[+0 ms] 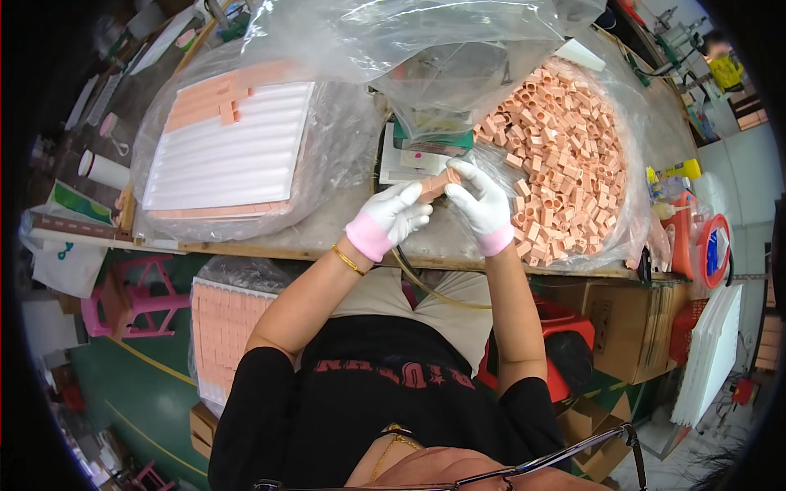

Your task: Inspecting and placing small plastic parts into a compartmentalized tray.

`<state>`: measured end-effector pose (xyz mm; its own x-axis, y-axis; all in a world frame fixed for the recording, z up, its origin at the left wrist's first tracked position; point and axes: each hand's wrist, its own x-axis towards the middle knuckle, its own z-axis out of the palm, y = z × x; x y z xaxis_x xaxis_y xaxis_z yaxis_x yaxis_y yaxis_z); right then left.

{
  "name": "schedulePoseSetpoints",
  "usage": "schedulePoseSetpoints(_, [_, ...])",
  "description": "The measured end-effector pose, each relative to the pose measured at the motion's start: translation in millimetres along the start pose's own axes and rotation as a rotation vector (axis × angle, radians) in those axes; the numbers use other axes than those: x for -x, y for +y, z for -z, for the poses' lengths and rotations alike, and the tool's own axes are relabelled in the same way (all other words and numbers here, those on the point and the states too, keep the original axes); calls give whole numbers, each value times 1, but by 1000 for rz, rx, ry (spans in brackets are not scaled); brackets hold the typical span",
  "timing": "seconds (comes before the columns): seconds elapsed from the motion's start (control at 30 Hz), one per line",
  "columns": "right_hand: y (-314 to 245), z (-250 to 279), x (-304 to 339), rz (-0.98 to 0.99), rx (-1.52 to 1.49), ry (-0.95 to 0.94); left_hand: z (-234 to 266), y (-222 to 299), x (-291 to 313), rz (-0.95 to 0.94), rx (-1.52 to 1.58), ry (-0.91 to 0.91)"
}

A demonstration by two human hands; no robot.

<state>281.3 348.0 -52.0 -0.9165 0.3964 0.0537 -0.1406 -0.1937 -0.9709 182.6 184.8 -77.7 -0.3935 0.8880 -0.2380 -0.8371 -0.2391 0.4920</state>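
Between both hands, over the table's front edge, is a peach-coloured hollow plastic piece (436,186); I cannot tell whether it is one piece or two end to end. My left hand (393,214), in a white glove with a pink cuff, pinches its left end. The gloved fingers of my right hand (481,199) close on the right end. To the right lies a large heap of loose peach plastic pieces (565,164) on clear film. On the left, white ridged foam sheets (229,155) carry rows of the same pieces at the far side.
A clear plastic sheet (393,41) hangs over a green-and-white device (417,147) behind my hands. Below the table stand a packed tray of peach pieces (233,327), a pink stool (135,299), a red stool (577,327) and a cardboard box (630,327). A person (725,69) is far right.
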Motion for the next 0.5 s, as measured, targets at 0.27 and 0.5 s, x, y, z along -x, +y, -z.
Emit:
schedulePoseSetpoints(0.27, [-4, -12, 14, 519, 784, 2, 8, -26, 6, -29, 119, -24])
schedulePoseSetpoints(0.5, [18, -13, 11, 290, 695, 6, -21, -3, 33, 10, -290, 128])
